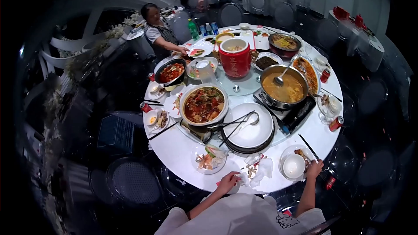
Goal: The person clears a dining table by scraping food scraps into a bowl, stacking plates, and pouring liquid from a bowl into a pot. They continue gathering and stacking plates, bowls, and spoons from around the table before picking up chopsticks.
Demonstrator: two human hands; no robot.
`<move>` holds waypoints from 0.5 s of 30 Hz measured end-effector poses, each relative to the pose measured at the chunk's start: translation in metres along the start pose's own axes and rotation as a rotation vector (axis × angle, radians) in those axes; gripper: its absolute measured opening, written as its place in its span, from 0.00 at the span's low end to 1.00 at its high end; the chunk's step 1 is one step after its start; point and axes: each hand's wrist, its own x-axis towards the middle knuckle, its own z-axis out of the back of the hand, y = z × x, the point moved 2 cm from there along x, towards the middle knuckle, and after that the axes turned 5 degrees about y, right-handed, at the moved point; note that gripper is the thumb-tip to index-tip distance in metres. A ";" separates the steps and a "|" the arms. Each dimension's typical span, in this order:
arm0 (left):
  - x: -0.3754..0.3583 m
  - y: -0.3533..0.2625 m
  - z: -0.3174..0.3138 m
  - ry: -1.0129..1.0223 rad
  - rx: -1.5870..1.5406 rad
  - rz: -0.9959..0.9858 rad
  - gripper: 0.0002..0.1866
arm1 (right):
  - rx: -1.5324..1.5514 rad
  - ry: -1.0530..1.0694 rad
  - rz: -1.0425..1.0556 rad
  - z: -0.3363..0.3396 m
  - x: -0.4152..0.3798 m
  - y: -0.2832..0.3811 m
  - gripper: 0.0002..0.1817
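Right hand at the edge of a scrap plate, fingers bent over the rim — cannot tell whether clamped or merely resting. Left hand at crumpled tissue, firmness of hold unclear. Apparent step: handling used tableware at the near side of the counter. On the plate, a white bowl — lifting both would call for a firm, level grip. Just beyond: chopsticks.
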 end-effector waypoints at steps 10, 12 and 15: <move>0.003 0.009 -0.006 -0.011 0.181 0.017 0.12 | 0.137 0.077 0.199 -0.002 0.001 0.011 0.13; 0.005 0.003 -0.009 0.024 0.183 0.013 0.12 | 0.155 0.024 0.204 0.000 0.004 0.012 0.15; 0.006 -0.003 -0.012 0.040 0.206 -0.008 0.13 | 0.094 0.002 0.214 0.002 0.012 0.010 0.16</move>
